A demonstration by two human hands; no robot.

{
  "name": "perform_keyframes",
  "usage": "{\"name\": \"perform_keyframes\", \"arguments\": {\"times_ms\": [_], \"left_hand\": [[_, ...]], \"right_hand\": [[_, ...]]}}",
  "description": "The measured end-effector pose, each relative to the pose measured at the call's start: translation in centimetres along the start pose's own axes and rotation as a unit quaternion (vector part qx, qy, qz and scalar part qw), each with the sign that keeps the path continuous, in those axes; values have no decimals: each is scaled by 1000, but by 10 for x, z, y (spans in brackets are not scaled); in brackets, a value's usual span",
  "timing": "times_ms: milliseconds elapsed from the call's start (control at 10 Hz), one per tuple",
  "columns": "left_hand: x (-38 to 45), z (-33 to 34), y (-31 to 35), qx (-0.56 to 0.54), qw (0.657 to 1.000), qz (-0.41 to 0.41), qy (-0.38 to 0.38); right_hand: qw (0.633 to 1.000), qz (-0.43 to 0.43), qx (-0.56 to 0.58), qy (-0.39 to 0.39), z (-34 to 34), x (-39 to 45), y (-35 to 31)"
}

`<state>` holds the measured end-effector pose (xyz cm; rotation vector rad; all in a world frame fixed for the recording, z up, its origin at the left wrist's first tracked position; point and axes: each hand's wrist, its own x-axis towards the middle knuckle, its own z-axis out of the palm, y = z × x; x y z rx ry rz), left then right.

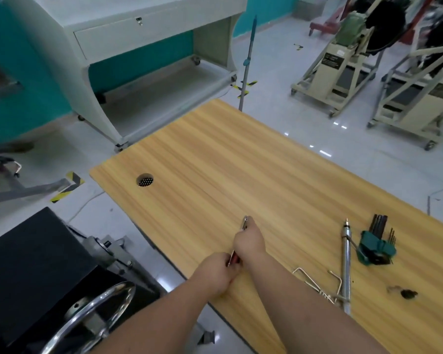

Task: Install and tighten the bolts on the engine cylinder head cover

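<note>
Both my hands hold one slim metal tool (245,222) with a red handle part (233,259) over the wooden table (241,162). My right hand (248,241) grips its upper part, and the metal tip sticks out above the fingers. My left hand (216,273) pinches the red lower end. No bolts or cylinder head cover are in view.
On the table's right lie a long chrome tool (346,264), a green holder of hex keys (376,245) and bent metal wire pieces (315,283). A round cable hole (144,180) sits near the left edge. A black box with a chrome wheel (95,310) stands at lower left.
</note>
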<state>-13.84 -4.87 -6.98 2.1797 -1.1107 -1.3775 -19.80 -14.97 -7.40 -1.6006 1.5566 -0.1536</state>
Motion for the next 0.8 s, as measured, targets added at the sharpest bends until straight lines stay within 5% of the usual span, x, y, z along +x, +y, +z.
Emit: {"name": "perform_keyframes", "arguments": {"times_ms": [200,600,800], "left_hand": [[17,-7,2,197,980,10,41],[9,-17,-10,219,974,12,46],[-13,-26,-18,181,983,0,6]], "right_hand": [[997,6,-77,7,-21,5,4],[996,22,-87,-4,-32,-11,7],[989,14,-131,70,-24,-31,-7]]}}
